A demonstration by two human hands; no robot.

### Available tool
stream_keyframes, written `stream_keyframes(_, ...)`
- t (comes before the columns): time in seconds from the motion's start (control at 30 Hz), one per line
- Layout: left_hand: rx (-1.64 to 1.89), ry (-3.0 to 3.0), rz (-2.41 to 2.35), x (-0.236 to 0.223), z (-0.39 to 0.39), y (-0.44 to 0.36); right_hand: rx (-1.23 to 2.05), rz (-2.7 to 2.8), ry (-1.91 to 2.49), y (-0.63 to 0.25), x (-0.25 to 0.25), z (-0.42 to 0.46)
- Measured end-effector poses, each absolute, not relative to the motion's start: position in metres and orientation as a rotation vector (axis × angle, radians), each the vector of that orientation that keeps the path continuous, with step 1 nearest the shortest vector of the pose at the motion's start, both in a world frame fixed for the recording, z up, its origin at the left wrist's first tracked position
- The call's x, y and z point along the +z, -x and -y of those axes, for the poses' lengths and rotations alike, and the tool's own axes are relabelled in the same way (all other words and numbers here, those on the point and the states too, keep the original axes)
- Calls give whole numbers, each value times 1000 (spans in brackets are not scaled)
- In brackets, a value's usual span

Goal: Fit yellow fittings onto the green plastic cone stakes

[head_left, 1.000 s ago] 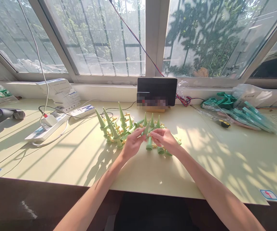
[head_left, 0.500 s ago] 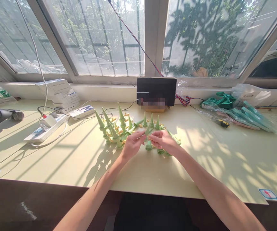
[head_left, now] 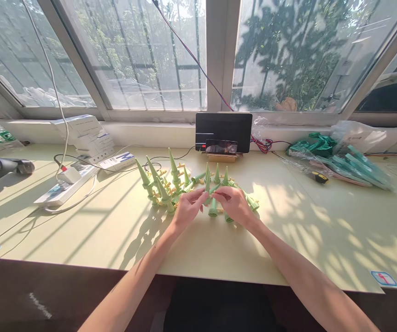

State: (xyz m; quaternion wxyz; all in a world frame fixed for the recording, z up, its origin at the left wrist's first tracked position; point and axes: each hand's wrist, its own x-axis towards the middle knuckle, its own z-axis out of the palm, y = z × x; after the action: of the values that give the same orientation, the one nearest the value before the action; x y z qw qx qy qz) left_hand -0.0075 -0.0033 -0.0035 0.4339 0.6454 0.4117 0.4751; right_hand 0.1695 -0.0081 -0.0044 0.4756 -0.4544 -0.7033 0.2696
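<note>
A green plant watering spike (head_left: pixel 207 179) is held point up between my hands. Fingers of my left hand (head_left: pixel 189 210) are closed round its lower part. My right hand (head_left: pixel 235 203) pinches at its side; the small part between those fingertips is hidden. To the left stand several green watering spikes (head_left: pixel 164 191) with yellow valves, points up. More spikes stand just behind my hands, among them one (head_left: pixel 217 174) in the middle. Green tubular pieces lie under my right hand, one with its ribbed end (head_left: pixel 213 210) facing me.
A dark tablet (head_left: pixel 223 127) with a phone (head_left: pixel 221 146) before it stands at the back. On the left are a power strip (head_left: pixel 65 184), cables and white boxes (head_left: pixel 87 138). Green plastic packets (head_left: pixel 360 168) and a yellow-black tool (head_left: pixel 318 177) lie right. The table's front edge is near my forearms.
The held watering spike has turned from leaning right to nearly upright. My right hand has shifted slightly, covering more of the pieces below it. My left hand stays about where it was.
</note>
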Motion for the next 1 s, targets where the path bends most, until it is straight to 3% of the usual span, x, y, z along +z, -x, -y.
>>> stream_keyframes(0.23,1213,-1589,-1103,-10,2,9,797,1692,1113,-169,0,11)
stream_keyframes(0.6,1265,-1656,-955,-16,0,7,1647,1213,960,-176,2,3)
stream_keyframes(1.0,1252,-1756,-974,-16,0,8,1549,1216,993,-175,-2,2)
